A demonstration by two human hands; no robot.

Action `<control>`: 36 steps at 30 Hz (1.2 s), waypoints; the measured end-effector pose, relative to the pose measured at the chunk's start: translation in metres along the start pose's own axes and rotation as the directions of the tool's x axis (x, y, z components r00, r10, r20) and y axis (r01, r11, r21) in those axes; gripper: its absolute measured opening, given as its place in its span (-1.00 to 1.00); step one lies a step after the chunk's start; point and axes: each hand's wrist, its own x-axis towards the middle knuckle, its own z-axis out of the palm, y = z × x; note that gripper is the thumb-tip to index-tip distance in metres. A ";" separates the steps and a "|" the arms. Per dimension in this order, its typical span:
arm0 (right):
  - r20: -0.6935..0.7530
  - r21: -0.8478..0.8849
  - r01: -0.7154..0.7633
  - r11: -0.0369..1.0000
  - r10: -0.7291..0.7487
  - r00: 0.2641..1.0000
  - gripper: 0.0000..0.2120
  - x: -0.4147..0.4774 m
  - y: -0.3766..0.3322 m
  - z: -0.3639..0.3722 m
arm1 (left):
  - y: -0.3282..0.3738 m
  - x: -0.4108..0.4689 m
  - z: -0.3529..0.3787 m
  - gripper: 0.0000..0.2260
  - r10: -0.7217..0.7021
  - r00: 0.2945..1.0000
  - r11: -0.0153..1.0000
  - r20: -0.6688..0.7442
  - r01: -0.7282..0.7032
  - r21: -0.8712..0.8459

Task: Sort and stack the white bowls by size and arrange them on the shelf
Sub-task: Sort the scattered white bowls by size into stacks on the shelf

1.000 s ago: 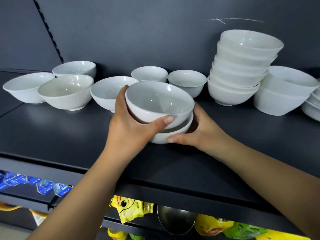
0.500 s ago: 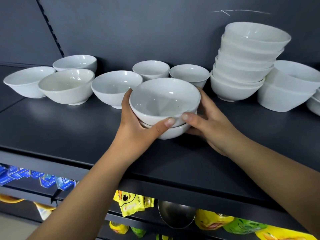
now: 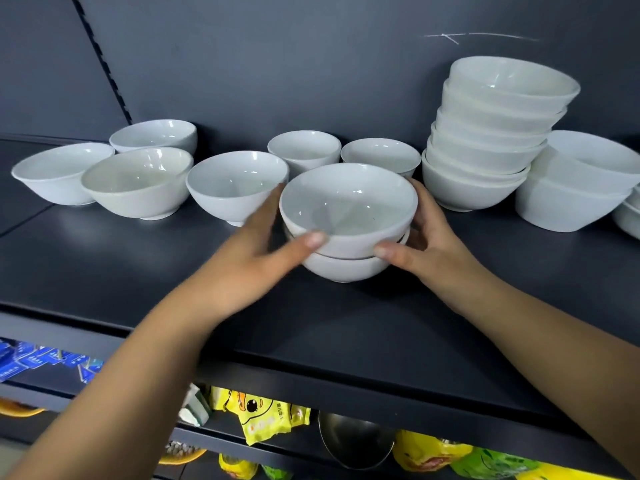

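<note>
Even overhead light, motion-blurred left hand (image 3: 256,258), warped edges

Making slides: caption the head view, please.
Left hand and right hand hold a two-bowl stack on the dark shelf.

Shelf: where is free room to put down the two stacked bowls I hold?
Free: the front strip of the shelf, left of the two-bowl stack and in front of the tall stack. Crowded: the back, from the loose bowls to the tall stack.
</note>
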 end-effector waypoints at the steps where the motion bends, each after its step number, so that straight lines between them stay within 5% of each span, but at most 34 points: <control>1: -0.010 -0.002 0.002 1.000 -0.002 1.000 -0.21 0.001 0.000 -0.001 | 0.000 -0.003 -0.012 -0.43 -0.005 0.999 0.998 -0.052 0.008 0.058; 5: -0.031 -0.014 0.016 1.000 -0.017 0.999 -0.26 0.001 0.000 -0.002 | -0.003 -0.004 -0.044 -0.63 0.107 0.944 0.965 -0.311 -0.024 0.262; 12: -0.059 -0.018 0.021 1.000 -0.022 0.998 -0.31 0.001 0.002 -0.007 | -0.034 0.023 -0.055 -0.54 0.064 0.975 0.807 -0.215 0.076 0.585; 19: -0.051 -0.036 0.022 0.999 -0.024 0.998 -0.27 0.001 0.001 -0.008 | -0.037 0.025 -0.052 -0.89 0.170 0.929 0.829 -0.330 0.047 0.558; 22: -0.042 -0.038 0.030 0.999 -0.032 0.999 -0.28 0.001 0.001 -0.008 | -0.038 0.023 -0.059 -0.94 0.093 0.903 0.920 -0.420 0.083 0.382; 31: -0.020 -0.024 0.034 0.999 -0.034 0.999 -0.18 0.003 0.004 -0.011 | -0.016 0.018 -0.061 -0.90 0.141 0.833 0.989 -0.535 -0.099 0.107; 36: 0.069 -0.038 0.013 0.999 -0.010 0.998 0.04 0.005 -0.005 -0.015 | 0.018 0.020 -0.067 -0.79 0.282 0.812 0.959 -0.512 -0.245 0.139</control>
